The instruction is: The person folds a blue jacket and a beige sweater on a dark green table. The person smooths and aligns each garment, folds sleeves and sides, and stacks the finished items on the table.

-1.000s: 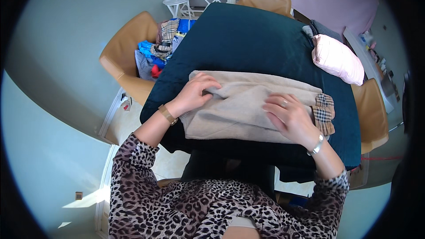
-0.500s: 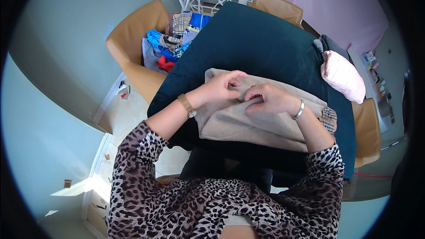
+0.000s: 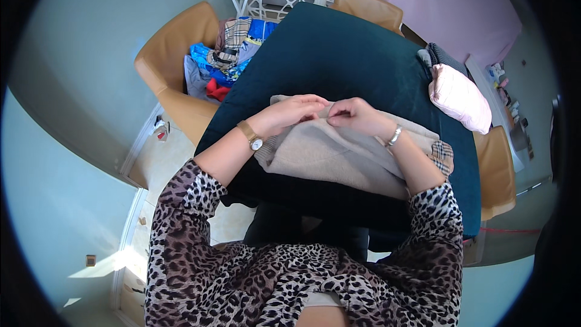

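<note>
A beige knit sweater (image 3: 339, 157) lies flattened and partly folded across the near side of the table. Its ribbed edge shows at the left, and a plaid part (image 3: 442, 156) sticks out at the right, past my right wrist. Over the sweater's far left part rests my left hand (image 3: 295, 112), fingers stretched toward the right and thumb apart below them. Close beside it, my right hand (image 3: 358, 116) is curled, its thumb and fingertips pinching the sweater's cloth near the middle. The fabric under both palms is hidden.
A dark green cloth covers the table (image 3: 339, 54). On its right side sits a pink folded bundle (image 3: 460, 98) beside dark folded cloth (image 3: 446, 57). Colourful clothes (image 3: 233, 54) are heaped on a tan chair (image 3: 175, 48) at the left. More tan chairs stand at the back (image 3: 369, 7) and right (image 3: 495, 172).
My left hand's fingers have straightened and come closer to my right hand. My right fingertips have moved up and away from me, toward the sweater's far edge. The whole view has shifted slightly.
</note>
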Available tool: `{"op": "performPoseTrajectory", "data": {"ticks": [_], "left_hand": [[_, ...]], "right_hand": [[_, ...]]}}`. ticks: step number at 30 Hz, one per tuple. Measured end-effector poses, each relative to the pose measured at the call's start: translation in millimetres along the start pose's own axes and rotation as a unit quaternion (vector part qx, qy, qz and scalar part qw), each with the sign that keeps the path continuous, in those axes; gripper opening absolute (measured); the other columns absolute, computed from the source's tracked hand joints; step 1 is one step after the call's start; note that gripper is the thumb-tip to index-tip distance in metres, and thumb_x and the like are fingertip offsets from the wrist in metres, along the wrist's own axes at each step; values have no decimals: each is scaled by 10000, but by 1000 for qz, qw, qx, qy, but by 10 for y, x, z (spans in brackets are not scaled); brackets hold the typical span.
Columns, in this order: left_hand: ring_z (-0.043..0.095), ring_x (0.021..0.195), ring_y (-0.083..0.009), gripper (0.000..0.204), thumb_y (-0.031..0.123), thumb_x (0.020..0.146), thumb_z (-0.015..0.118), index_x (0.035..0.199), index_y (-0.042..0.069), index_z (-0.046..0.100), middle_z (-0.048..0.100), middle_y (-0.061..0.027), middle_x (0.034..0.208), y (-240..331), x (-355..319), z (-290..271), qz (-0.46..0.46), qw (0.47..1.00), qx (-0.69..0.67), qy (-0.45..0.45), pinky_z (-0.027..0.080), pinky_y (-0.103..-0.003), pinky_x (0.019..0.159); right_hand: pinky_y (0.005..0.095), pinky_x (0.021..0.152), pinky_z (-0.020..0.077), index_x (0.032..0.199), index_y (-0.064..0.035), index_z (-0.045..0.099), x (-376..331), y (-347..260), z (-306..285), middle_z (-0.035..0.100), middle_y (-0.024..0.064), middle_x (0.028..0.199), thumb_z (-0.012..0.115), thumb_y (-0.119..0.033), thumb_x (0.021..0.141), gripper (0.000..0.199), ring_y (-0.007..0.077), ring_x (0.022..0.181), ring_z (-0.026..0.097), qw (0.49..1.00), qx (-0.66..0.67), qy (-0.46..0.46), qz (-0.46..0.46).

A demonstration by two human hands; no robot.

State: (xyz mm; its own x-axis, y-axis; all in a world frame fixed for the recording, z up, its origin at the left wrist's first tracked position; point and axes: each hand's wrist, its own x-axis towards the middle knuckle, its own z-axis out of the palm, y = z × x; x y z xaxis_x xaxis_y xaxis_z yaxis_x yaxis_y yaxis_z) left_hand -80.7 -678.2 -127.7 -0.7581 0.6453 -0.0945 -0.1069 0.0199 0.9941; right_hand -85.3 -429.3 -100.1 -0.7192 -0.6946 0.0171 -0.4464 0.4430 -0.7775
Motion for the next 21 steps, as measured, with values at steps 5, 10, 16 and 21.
{"op": "performPoseTrajectory", "data": {"ticks": [5, 10, 16, 21], "left_hand": [[614, 1056, -145, 609, 159, 918, 756, 1473, 69, 520, 662, -81, 1173, -77, -456, 227, 106, 959, 236, 113, 502, -304, 922], [636, 945, -175, 613, 107, 868, 787, 1426, 46, 540, 649, -119, 1146, -296, -990, 581, 223, 877, 347, 244, 526, -309, 830], [526, 704, 3, 617, 7, 884, 763, 1448, 51, 517, 578, -35, 1011, -458, -1170, 589, 75, 928, 210, 298, 456, -169, 631], [602, 1219, -393, 558, 2, 848, 712, 1383, -13, 555, 565, -228, 1298, -136, -1093, 859, 210, 789, 494, 299, 519, -494, 985]], "right_hand": [[275, 711, 485, 946, -8, 722, 10, 83, 45, 659, -8, 791, 694, -120, 986, 122, 68, 761, 555, 997, 57, 55, 12], [275, 721, 490, 940, -3, 716, -29, 152, 190, 657, -5, 799, 697, -121, 986, 128, 80, 764, 554, 998, 7, 57, 5], [317, 715, 503, 930, -9, 723, 30, 180, 133, 685, 61, 786, 683, -164, 991, 171, 126, 743, 592, 998, 4, 57, 1], [348, 697, 504, 923, 0, 732, 50, 168, 137, 707, 106, 785, 676, -169, 982, 187, 174, 721, 615, 997, -65, 36, 33]]}}
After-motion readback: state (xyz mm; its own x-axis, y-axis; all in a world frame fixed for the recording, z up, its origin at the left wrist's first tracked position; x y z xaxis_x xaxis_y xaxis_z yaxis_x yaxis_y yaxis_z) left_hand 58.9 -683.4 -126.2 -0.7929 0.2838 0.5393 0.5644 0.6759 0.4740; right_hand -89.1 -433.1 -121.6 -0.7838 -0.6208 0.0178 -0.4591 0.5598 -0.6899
